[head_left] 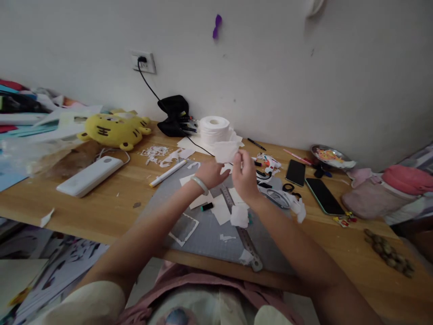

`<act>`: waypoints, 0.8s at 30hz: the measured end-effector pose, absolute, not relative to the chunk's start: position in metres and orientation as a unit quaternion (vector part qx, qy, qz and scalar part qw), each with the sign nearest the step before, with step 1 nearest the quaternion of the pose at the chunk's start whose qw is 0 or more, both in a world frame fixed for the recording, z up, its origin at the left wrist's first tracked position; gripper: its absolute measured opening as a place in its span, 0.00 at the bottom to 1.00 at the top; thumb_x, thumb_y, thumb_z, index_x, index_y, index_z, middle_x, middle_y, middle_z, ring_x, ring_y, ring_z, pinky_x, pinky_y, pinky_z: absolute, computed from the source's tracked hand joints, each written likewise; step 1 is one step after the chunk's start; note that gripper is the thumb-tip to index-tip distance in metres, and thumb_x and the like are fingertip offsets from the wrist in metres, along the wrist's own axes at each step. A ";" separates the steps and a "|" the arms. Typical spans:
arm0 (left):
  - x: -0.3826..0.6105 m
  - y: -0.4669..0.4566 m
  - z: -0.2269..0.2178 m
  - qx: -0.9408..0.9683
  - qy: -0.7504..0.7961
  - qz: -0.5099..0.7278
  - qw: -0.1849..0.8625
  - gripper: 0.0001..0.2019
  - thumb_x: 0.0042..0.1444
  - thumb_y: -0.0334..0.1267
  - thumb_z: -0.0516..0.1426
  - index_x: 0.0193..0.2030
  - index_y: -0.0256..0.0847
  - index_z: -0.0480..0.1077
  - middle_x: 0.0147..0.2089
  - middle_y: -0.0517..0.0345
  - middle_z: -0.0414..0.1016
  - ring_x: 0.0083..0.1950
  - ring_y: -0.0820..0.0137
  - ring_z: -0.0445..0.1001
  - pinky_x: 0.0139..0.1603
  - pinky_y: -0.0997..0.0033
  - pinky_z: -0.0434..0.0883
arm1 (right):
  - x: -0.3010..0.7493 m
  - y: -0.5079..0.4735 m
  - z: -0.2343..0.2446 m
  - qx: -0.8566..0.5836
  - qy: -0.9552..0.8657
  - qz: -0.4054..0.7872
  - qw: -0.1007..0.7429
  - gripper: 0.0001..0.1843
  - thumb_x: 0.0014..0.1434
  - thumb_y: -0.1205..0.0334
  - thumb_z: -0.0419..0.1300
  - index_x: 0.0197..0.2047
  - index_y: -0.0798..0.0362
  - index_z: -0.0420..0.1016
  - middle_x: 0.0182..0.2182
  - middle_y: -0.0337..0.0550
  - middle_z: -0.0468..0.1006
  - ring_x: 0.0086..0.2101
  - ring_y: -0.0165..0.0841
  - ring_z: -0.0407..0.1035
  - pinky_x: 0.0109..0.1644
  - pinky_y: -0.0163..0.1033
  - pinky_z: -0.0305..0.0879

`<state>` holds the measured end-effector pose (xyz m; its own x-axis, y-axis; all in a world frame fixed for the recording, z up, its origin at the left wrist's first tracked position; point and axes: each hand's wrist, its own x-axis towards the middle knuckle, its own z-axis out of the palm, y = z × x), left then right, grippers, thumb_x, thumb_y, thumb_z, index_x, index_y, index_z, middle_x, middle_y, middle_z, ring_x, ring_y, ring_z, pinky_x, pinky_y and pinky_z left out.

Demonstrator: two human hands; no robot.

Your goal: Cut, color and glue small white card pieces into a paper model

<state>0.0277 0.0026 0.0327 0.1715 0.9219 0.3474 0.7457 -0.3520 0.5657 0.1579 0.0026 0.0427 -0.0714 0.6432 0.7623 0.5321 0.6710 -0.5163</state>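
A loose sheet of tissue paper [226,152] stands up in front of the toilet paper roll [214,130]. My right hand [245,176] pinches its lower right edge between thumb and fingers. At the sheet's lower left is my left hand [210,174], back turned to me, a bangle on the wrist; most of its fingers are hidden, so I cannot tell whether it grips the sheet. Below both hands a metal ruler [248,243] lies across a grey mat [203,243] among pale paper pieces [221,212]. A folded white tissue wad [240,216] rests on the ruler.
Left stand a white power bank [90,176], a yellow plush toy [113,130] and a marker [168,173]. A black pencil case [174,115] sits behind. To the right are two phones [295,172], a metal bowl [329,155], a pink bag [367,194] and a tape dispenser [278,197].
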 end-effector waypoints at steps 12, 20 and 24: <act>0.056 0.010 0.049 0.399 0.427 0.568 0.579 0.06 0.52 0.27 0.58 0.25 0.36 0.71 0.24 0.59 0.71 0.25 0.76 0.65 0.28 0.77 0.60 | 0.180 0.014 0.028 -0.455 -0.579 0.341 0.584 0.06 0.55 0.58 0.56 0.35 0.51 0.68 0.33 0.41 0.74 0.38 0.34 0.67 0.48 0.42 0.60; 0.075 0.042 0.081 0.120 0.397 0.652 0.635 0.11 0.62 0.34 0.49 0.28 0.39 0.64 0.24 0.64 0.66 0.22 0.79 0.65 0.25 0.78 0.60 | 0.114 -0.057 0.023 -0.264 -0.281 0.830 0.402 0.23 0.39 0.50 0.72 0.36 0.53 0.72 0.32 0.40 0.77 0.35 0.31 0.71 0.42 0.36 0.65; 0.088 0.058 0.088 0.046 0.381 0.668 0.638 0.11 0.63 0.32 0.47 0.29 0.39 0.62 0.24 0.64 0.63 0.22 0.80 0.65 0.24 0.78 0.58 | 0.093 -0.050 0.035 -0.221 -0.185 0.837 0.465 0.19 0.40 0.60 0.69 0.38 0.51 0.72 0.34 0.40 0.79 0.39 0.36 0.73 0.43 0.40 0.69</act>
